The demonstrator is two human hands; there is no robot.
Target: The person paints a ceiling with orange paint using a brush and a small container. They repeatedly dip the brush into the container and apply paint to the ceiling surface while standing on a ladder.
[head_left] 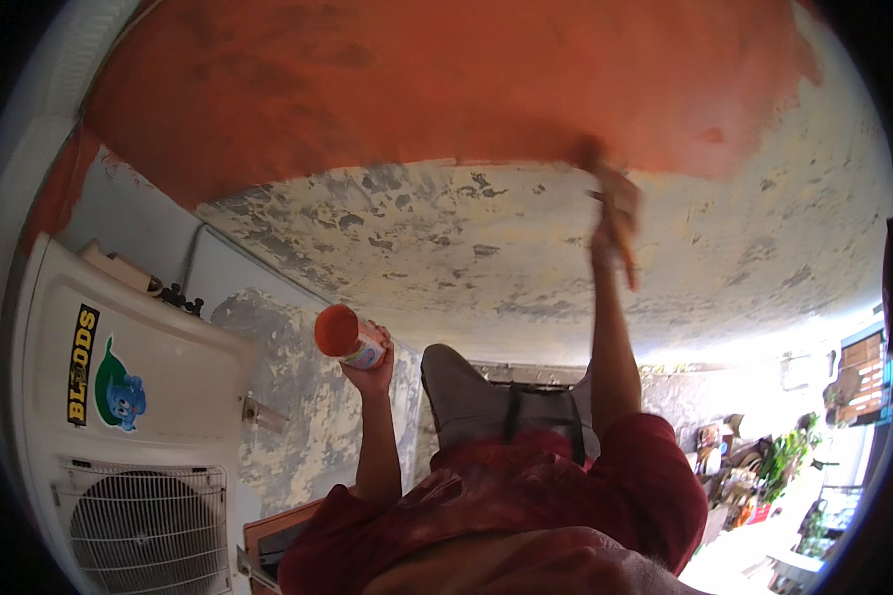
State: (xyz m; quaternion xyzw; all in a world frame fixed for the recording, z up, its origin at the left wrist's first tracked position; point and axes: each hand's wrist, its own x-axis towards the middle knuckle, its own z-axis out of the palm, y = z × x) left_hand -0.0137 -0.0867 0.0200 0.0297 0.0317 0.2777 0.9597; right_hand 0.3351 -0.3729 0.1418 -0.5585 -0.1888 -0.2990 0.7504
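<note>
A: Please, what does the left hand [370,375] hold?

B: It is closed around a cylindrical container with a colourful label [366,350]. The open mouth is turned to the upper left, and its inside is orange-red. The container is held up, to the left of the grey-trousered legs [461,402].

A: And the right hand [617,206]?

B: It is grasping a paintbrush with a dark head and an orange-brown handle [589,153]. Both are blurred, so I cannot tell how each finger lies.

A: Where exactly is the paintbrush?

B: Its head is at the lower border of the orange-red painted area [417,84], just above the pale wall surface with grey patches [526,253]. Whether it touches, I cannot tell.

A: What stands at the left?

B: A white air-conditioner unit with a round fan grille [174,367].
</note>
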